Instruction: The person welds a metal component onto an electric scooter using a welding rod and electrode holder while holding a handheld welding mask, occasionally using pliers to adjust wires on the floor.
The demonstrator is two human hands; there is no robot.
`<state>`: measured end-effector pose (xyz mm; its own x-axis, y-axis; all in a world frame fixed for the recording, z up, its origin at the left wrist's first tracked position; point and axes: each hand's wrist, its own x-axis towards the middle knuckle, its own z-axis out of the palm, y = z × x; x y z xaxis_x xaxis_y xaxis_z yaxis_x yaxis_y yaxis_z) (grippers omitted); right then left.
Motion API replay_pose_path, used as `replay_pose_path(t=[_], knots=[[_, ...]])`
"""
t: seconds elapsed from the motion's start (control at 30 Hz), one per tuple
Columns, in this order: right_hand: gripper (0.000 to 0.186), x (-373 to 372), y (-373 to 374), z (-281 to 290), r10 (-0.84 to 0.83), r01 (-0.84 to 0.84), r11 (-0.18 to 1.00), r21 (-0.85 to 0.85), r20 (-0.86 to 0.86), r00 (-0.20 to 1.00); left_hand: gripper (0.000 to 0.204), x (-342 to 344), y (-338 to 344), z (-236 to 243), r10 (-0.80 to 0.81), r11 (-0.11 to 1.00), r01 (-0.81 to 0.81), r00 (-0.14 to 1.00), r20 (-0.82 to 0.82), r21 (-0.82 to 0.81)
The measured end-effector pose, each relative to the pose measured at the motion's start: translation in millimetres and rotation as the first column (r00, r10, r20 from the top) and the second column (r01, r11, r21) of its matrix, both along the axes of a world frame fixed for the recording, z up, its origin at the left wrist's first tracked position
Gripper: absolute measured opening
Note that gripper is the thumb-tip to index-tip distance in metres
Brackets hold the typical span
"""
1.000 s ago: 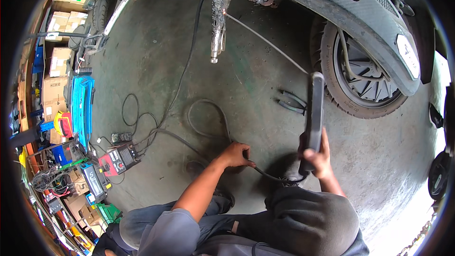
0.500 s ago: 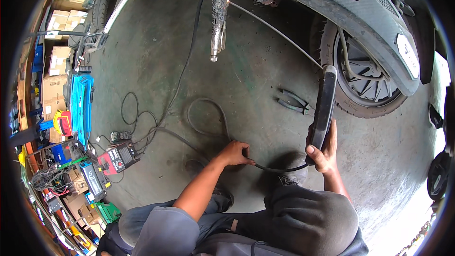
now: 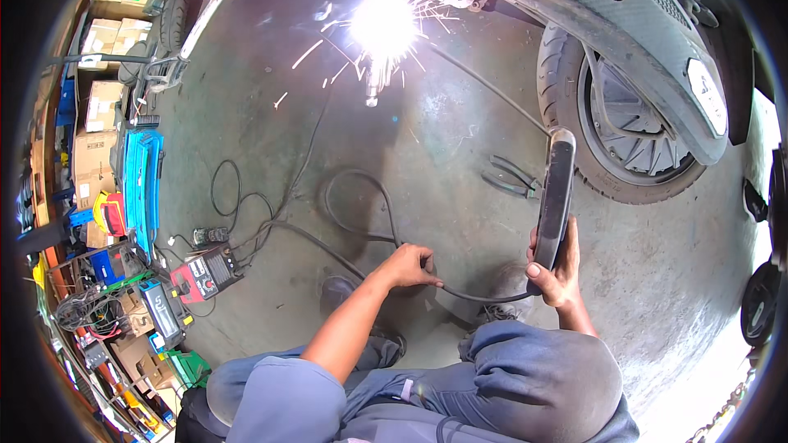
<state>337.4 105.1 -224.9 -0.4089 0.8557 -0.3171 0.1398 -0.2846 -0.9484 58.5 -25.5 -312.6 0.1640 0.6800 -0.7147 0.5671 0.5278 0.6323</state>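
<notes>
My right hand grips the lower end of a long black electrode holder, held upright. A thin welding rod runs from its top up and left to a rusty metal part under a scooter. A white arc flares there and throws sparks. My left hand is closed on the black welding cable just above the concrete floor. From that hand the cable curves right to the bottom of the holder.
The scooter's rear wheel and grey bodywork stand at the upper right. Black pliers lie on the floor beside the holder. A small red welding machine, a blue case and cardboard boxes line the left side.
The rod tip has reached the metal part and an arc with sparks has started. My right hand shifted the holder right, then slightly back. My left hand stays on the cable.
</notes>
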Motion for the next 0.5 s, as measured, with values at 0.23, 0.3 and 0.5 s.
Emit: replay_pose_path(t=[0.23,0.3,0.5], knots=[[0.104,-13,18,10,-0.005,0.003,0.998,0.065,0.034,0.999,0.045,-2,-4,-7,0.028,1.000,-0.027,1.000,0.009,-0.015],[0.106,-13,22,9,-0.004,-0.004,0.995,0.098,0.075,0.997,0.045,0,-2,-6,0.026,0.999,-0.026,1.000,0.008,-0.027],[0.109,-11,12,2,0.011,-0.013,0.998,0.062,0.038,0.999,0.045,-2,-9,-10,0.046,0.999,-0.046,0.998,0.030,-0.015]])
